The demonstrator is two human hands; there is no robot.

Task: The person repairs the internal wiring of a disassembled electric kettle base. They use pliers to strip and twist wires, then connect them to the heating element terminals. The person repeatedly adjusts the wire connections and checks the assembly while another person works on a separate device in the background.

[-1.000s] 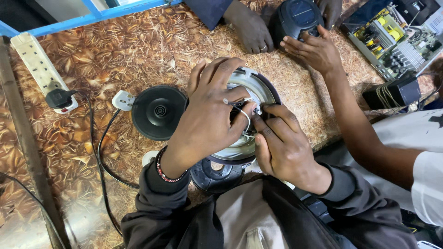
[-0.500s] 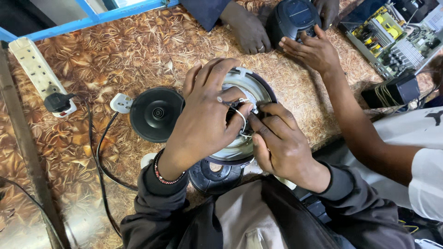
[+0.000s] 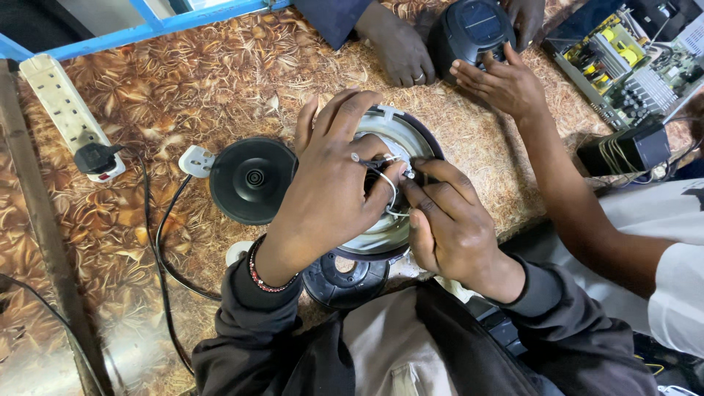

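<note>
Hands: left hand (image 3: 330,187) grips kettle underside (image 3: 389,227) | right hand (image 3: 447,220) pinches white wires (image 3: 387,183) | connector hidden.

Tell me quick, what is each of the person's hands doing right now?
Left hand: spread over the round kettle underside, fingertips pinching thin white wires.
Right hand: closed, fingertips pinched on the same wires' small connector.

Obstacles: round black power base (image 3: 253,180) and white plug (image 3: 196,160) left of upturned kettle (image 3: 389,227); co-worker's forearm (image 3: 579,198) right; bare tabletop (image 3: 220,81) beyond.
</note>
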